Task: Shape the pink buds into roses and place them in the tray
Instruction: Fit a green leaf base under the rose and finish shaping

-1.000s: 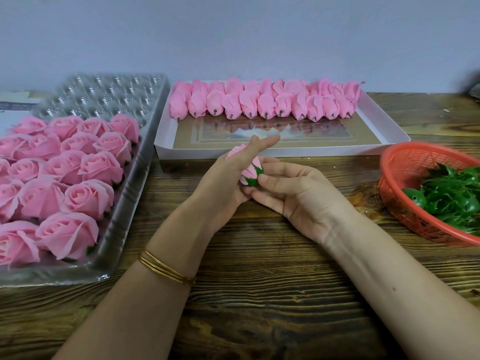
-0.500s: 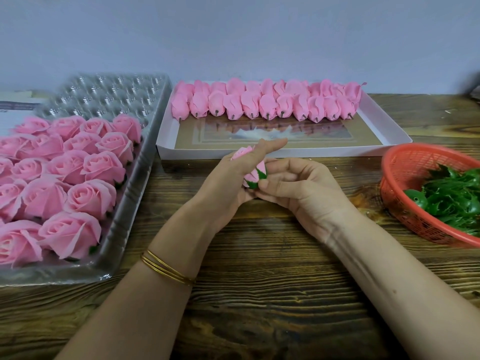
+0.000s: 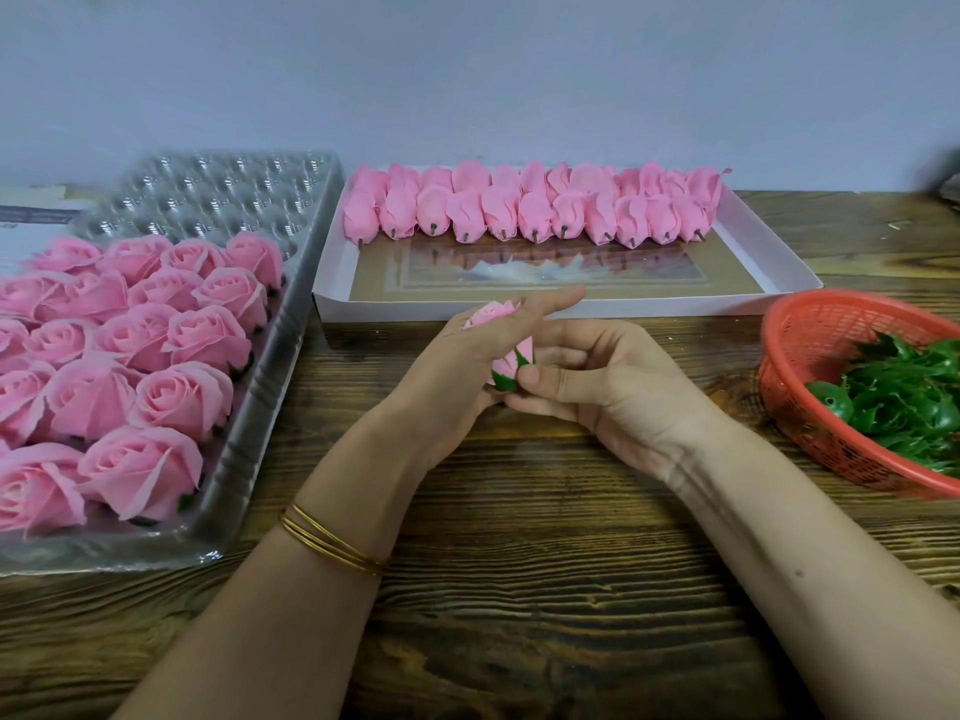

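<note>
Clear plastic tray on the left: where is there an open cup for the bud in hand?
Free for the pink bud: the empty cups in the far rows of the clear plastic tray, between the finished pink roses and the wall. Near rows are packed.

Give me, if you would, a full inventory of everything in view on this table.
roses: about twenty in view, some cut off, pink, in the near cells of the tray
tray: one, clear plastic, left side of the table
buds: about two dozen, pink, two rows along the far side of the box
box: one, white, centre back
basket: one, red, right edge
leaf pieces: a heap, green, in the basket
table: one, brown wood, under everything
held bud: one, pink with green base, between the hands
bangles: thin, gold, left wrist
left hand: wrapped round the held bud
right hand: pinches its green base
</note>
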Tool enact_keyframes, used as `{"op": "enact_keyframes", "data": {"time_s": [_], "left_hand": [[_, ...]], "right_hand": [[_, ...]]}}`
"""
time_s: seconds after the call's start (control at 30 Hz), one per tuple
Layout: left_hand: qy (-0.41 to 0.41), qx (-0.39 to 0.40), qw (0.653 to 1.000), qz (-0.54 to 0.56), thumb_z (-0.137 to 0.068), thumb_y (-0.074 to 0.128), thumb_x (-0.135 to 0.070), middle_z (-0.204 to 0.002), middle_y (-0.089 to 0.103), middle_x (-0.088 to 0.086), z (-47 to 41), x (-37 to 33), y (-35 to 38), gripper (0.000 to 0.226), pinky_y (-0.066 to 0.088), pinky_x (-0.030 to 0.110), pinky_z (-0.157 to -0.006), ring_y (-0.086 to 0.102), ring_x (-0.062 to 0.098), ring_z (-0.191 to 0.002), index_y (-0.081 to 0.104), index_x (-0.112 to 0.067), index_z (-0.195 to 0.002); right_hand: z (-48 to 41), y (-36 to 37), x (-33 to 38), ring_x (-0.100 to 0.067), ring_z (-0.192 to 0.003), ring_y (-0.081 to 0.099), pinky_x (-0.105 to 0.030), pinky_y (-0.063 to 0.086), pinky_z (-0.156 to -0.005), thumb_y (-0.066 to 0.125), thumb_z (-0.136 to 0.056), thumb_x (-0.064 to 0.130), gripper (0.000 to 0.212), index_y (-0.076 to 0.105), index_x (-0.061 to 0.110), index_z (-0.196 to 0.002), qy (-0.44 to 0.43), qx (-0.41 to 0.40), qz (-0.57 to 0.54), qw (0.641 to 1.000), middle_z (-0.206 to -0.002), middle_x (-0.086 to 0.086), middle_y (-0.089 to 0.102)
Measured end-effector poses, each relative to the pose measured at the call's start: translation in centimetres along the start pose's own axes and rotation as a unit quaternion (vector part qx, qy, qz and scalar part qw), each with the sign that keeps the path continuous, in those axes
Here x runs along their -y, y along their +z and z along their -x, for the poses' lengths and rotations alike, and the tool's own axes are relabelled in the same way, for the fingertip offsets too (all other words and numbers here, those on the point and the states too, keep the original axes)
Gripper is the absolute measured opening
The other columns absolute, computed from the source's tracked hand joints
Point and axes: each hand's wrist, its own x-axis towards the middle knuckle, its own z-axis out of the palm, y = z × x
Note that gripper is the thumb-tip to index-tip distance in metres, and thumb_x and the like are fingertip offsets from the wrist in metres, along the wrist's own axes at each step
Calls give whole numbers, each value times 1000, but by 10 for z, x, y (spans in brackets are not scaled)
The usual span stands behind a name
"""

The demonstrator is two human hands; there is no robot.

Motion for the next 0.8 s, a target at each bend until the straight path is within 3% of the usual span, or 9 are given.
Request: {"op": "enact_keyframes", "data": {"time_s": [0.23, 0.4, 0.6, 0.7, 0.8], "left_hand": [[-12, -23, 1000, -8, -84, 59, -38, -117, 70, 14, 0, 1, 2, 43, 45, 51, -106, 64, 29, -115, 67, -27, -124], [-12, -14, 1000, 23, -86, 63, -32, -114, 72, 10, -1, 3, 1, 42, 53, 37, -94, 67, 23, -110, 63, -29, -128], [9, -94, 995, 40, -71, 77, -30, -111, 73, 9, -4, 6, -1, 45, 56, 37, -91, 69, 24, -105, 67, -21, -114], [17, -85, 995, 57, -59, 85, -27, -105, 74, 9, -3, 7, -1, 54, 57, 33, -87, 71, 21, -101, 67, -12, -108], [6, -83, 996, 19, -64, 84, -22, -110, 72, 15, -4, 11, 5, 55, 55, 37, -94, 69, 25, -107, 67, -5, -114]], "right_hand": [[-1, 0, -2, -35, -93, 61, -35, 55, -88, 69, -64, -1, 45, 66, -4, -109, -17, 4, 45, 999, -96, -23, 67], [-3, -3, -4, -33, -90, 63, -39, 53, -91, 71, -64, -1, 45, 66, -7, -108, -31, -1, 59, 998, -94, -24, 67], [-5, -1, -8, -16, -76, 66, -32, 56, -80, 71, -73, -8, 29, 70, -2, -102, -71, -37, 82, 993, -78, -12, 71], [-6, 0, -9, -29, -87, 64, -45, 54, -92, 73, -74, -9, 30, 70, -4, -103, -93, -101, 96, 986, -98, -31, 68], [-7, 1, -11, -30, -91, 70, -43, 57, -88, 73, -73, -12, 30, 72, 0, -101, -118, -140, 112, 977, -94, -19, 74]]}}
